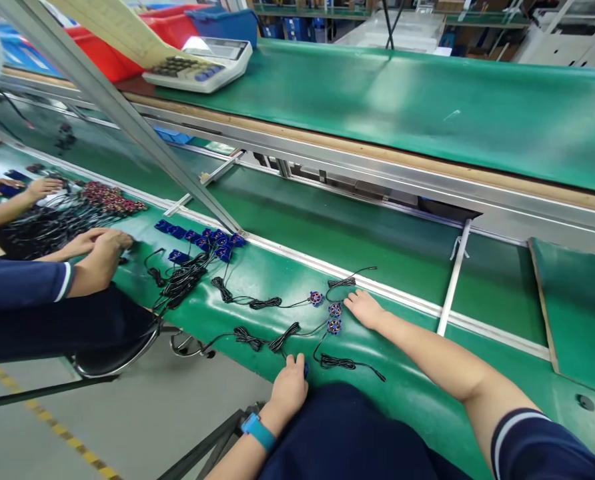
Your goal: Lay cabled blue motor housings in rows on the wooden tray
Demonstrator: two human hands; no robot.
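My left hand (290, 385), below a teal wristband, has its fingers closed around a small blue part (306, 369) at the table's near edge; most of that part is hidden. My right hand (365, 308) rests on the green table with fingers extended, beside a bundled black cable (341, 283). Just left of it lie round blue parts with reddish centres, one upper (316, 298), one middle (334, 309) and one lower (334, 327). Tied black cables (284, 337) run among them. Another cable bundle (337, 362) lies between me and the lower round part.
Several blue parts (221, 240) with a heap of black cables (185, 280) lie farther left. Co-workers' hands (97, 250) are at work beyond them, near red-ended cables (110, 199). A slanted metal post (177, 167) and a raised shelf with a calculator (202, 67) stand ahead.
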